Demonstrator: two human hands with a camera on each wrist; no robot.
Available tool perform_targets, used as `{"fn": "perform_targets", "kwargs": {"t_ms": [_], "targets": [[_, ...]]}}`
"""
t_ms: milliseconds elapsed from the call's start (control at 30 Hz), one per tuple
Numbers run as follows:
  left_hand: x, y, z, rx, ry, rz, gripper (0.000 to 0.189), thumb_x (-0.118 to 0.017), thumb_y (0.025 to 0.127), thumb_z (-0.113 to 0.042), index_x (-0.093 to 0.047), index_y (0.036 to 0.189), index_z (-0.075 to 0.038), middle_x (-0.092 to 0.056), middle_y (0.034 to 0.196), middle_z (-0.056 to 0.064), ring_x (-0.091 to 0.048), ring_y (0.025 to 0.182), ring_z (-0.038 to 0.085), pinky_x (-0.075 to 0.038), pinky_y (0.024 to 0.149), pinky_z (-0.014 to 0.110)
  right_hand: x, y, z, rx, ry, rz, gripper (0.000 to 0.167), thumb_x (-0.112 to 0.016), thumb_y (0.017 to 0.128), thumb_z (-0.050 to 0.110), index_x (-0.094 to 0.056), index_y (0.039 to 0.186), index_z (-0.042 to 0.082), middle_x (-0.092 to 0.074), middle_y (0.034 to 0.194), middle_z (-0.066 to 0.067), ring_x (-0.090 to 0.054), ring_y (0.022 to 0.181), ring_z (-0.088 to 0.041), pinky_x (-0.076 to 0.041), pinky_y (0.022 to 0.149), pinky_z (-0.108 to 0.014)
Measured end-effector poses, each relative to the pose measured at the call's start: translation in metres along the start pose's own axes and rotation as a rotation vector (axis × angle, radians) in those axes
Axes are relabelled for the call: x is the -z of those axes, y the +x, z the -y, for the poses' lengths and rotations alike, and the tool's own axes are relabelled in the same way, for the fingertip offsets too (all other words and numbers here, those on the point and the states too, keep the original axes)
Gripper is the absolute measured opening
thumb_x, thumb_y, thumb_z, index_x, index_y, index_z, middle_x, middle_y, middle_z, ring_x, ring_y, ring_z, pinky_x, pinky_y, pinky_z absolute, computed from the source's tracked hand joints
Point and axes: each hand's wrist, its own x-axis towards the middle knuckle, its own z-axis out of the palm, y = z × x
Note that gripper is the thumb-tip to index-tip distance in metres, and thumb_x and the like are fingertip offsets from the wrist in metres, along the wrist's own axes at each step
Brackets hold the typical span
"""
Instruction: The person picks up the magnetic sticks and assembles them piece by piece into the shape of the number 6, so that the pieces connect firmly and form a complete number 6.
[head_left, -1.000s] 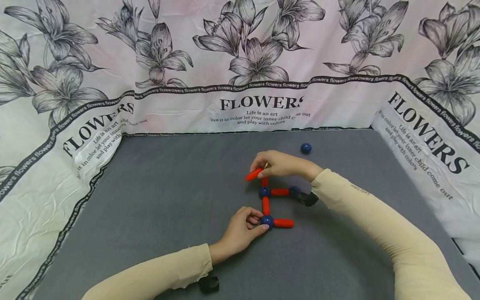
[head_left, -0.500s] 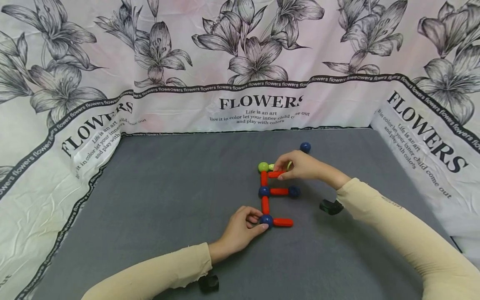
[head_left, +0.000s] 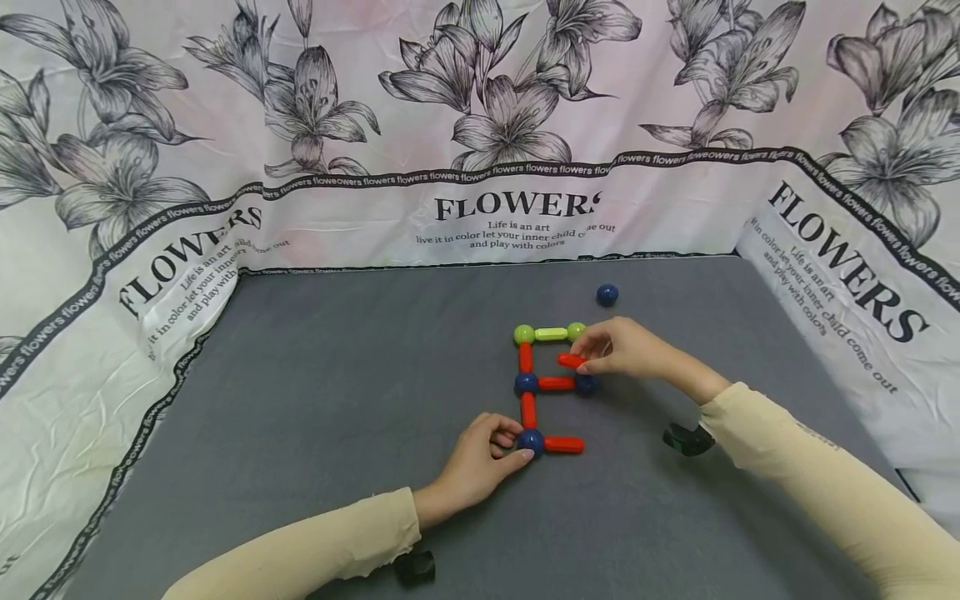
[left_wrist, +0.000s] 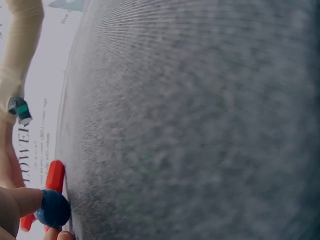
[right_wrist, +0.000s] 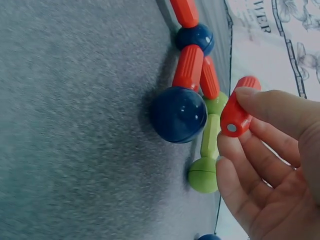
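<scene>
My left hand [head_left: 480, 458] pinches the near blue ball [head_left: 531, 442] between thumb and fingers; a red rod [head_left: 563, 445] sticks out from that ball to the right. Further rods and balls run away from it: a red rod [head_left: 528, 411], the middle blue ball [head_left: 527, 382], and another red rod up to a green ball [head_left: 523, 334]. From the middle ball a red rod [head_left: 557, 383] reaches a right-hand blue ball [right_wrist: 179, 115]. My right hand [head_left: 626, 346] holds a loose red rod [right_wrist: 240, 107] above that side, its metal-tipped end showing in the right wrist view.
At the far end a light green rod [head_left: 551, 334] joins the green ball to a second green ball [right_wrist: 203, 175]. A loose blue ball [head_left: 607, 295] lies farther back on the grey table [head_left: 337, 375]. Flower-printed cloth [head_left: 495, 217] stands round the back and sides.
The right hand has moved right and nearer from the far-left corner of the structure, carrying the red rod, which uncovers the green balls and green rod. The left hand keeps its grip.
</scene>
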Motion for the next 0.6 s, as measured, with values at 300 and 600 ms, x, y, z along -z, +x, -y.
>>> {"fn": "perform_targets", "kwargs": {"t_ms": [300,600], "targets": [[0.010,0.005,-0.004,-0.039,-0.022,0.006,0.031,-0.069,0.093,-0.026,-0.062,0.117,-0.008,-0.061,0.110,0.007,-0.059,0.092,0.011,-0.050,0.079,0.018,-0.008,-0.017,0.000,-0.061,0.061,-0.044,0.026,-0.078,0.085,0.019,-0.074,0.110,0.012,-0.074,0.096,-0.003,-0.066,0.083,-0.010,-0.055,0.074,-0.023],[0.020,0.040,-0.024,-0.280,0.039,0.021,0.034,-0.068,0.095,-0.019,-0.059,0.124,-0.005,-0.064,0.114,0.010,-0.065,0.097,0.016,-0.056,0.087,0.026,-0.007,-0.035,0.008,-0.129,0.165,-0.038,0.027,-0.078,0.084,0.018,-0.071,0.107,0.004,-0.073,0.095,-0.008,-0.066,0.084,-0.013,-0.054,0.072,-0.023]]}}
